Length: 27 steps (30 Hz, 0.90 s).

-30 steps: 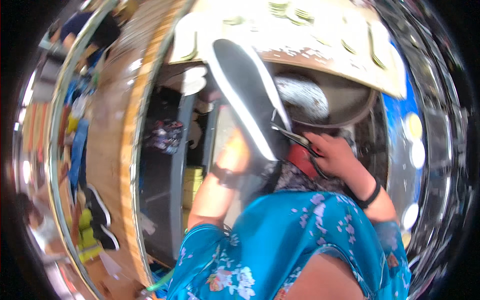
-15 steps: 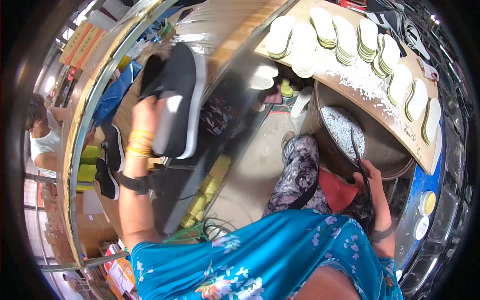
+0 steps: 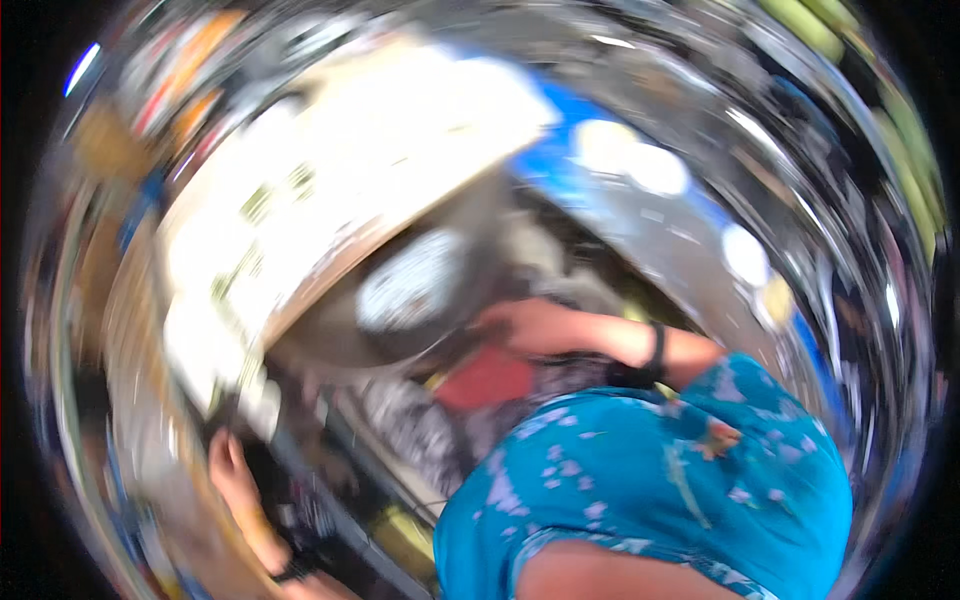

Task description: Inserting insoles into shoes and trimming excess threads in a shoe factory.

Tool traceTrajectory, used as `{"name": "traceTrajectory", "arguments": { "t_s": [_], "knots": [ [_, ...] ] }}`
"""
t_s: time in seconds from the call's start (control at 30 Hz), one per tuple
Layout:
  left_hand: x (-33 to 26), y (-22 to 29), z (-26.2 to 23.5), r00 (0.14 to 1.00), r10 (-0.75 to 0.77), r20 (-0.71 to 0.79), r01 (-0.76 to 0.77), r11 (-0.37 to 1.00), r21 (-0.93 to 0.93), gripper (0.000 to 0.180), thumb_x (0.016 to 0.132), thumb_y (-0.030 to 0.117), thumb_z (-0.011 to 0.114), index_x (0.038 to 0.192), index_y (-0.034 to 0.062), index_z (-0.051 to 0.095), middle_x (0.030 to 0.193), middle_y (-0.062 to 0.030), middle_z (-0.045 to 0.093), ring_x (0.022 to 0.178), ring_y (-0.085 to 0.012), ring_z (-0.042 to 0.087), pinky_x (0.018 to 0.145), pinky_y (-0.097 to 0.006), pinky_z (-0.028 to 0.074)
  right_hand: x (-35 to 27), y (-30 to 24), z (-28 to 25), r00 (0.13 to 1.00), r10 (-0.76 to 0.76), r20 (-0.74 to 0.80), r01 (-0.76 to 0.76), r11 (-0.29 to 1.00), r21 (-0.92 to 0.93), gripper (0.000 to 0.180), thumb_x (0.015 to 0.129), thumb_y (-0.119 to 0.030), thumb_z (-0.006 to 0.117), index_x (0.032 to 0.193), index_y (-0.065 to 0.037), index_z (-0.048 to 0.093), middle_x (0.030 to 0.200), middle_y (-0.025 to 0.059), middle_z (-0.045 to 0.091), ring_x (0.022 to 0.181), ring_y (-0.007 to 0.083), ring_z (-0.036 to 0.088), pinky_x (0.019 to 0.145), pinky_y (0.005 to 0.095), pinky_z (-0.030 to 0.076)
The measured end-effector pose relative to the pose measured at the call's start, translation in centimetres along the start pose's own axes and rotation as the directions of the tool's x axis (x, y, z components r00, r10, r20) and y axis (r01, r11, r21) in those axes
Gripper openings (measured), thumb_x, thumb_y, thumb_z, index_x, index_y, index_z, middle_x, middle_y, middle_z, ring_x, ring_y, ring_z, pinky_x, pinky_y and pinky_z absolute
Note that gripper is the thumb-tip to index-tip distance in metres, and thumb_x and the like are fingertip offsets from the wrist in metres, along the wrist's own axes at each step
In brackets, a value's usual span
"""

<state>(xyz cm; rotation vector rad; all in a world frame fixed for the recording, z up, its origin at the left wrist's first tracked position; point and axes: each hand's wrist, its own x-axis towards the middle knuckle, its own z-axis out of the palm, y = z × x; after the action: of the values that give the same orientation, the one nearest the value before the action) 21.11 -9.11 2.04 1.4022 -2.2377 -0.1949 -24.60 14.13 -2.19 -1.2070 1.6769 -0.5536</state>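
Observation:
The picture is heavily smeared by motion. My right hand lies at the rim of a round metal pan with a pale patch inside. Blur hides whether it holds anything. A red piece rests on my patterned lap just below that hand. My left hand is stretched down to the lower left, beside the near end of a pale board that carries light-coloured sole shapes. Nothing shows in that hand. My blue flowered top fills the lower right.
A blue surface with pale round spots curves along the upper right. A dark gap with shelving opens under the board. Wooden racks and coloured clutter blur along the left rim.
The view has swung sharply and blurred. My left arm has dropped from up high to the lower left, and the black shoe it held is out of sight. My right hand stays by the pan.

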Motion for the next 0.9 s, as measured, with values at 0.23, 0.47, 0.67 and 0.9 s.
{"name": "traceTrajectory", "arguments": {
  "t_s": [0.23, 0.47, 0.67, 0.9],
  "knots": [
    [4.8, 20.7, 21.0, 0.814, 0.411, 0.410, -0.190, 0.855, -0.482, 0.026, 0.088, 0.016, 0.049, 0.096, -0.0073, 0.057, 0.090, -0.0139, 0.061, 0.079, -0.0178, 0.055, 0.075, -0.031, 0.044, -14.7, 10.2, -9.2, 0.583, -0.009, -0.812, 0.001, 1.000, -0.010, 0.057, 0.061, -0.006, 0.058, 0.117, -0.012, 0.048, 0.084, 0.0127, 0.059, 0.077, 0.0210, 0.057, 0.067, 0.0336, 0.046],
    [2.8, 21.8, 26.0, 0.555, 0.256, 0.791, 0.251, 0.855, -0.453, 0.053, 0.092, 0.042, 0.038, 0.088, -0.0063, 0.059, 0.080, -0.0072, 0.060, 0.072, -0.0132, 0.050, 0.070, -0.028, 0.042, -41.8, 22.3, -15.7, -0.261, 0.215, -0.941, -0.822, 0.463, 0.333, 0.053, 0.072, -0.006, 0.051, 0.122, -0.016, 0.041, 0.104, 0.0159, 0.058, 0.095, 0.0326, 0.056, 0.078, 0.0420, 0.045],
    [3.9, 19.2, 27.4, 0.537, 0.171, 0.826, 0.228, 0.913, -0.338, 0.050, 0.091, 0.040, 0.042, 0.091, -0.0063, 0.060, 0.085, -0.0062, 0.061, 0.076, -0.0136, 0.052, 0.072, -0.028, 0.042, -54.9, 29.3, -14.8, -0.424, 0.171, -0.890, -0.895, 0.074, 0.440, 0.054, 0.075, -0.012, 0.048, 0.127, -0.017, 0.034, 0.100, 0.0167, 0.059, 0.089, 0.0342, 0.057, 0.075, 0.0431, 0.046],
    [3.1, 19.6, 26.7, 0.607, 0.150, 0.781, 0.143, 0.945, -0.293, 0.044, 0.089, 0.034, 0.046, 0.094, -0.0073, 0.059, 0.087, -0.0120, 0.063, 0.081, -0.0152, 0.054, 0.077, -0.031, 0.043, -59.3, 33.9, -17.4, -0.291, 0.507, -0.812, -0.922, 0.077, 0.379, 0.045, 0.076, -0.019, 0.052, 0.119, -0.008, 0.041, 0.102, 0.0246, 0.057, 0.095, 0.0382, 0.055, 0.082, 0.0448, 0.043]
  ]
}}
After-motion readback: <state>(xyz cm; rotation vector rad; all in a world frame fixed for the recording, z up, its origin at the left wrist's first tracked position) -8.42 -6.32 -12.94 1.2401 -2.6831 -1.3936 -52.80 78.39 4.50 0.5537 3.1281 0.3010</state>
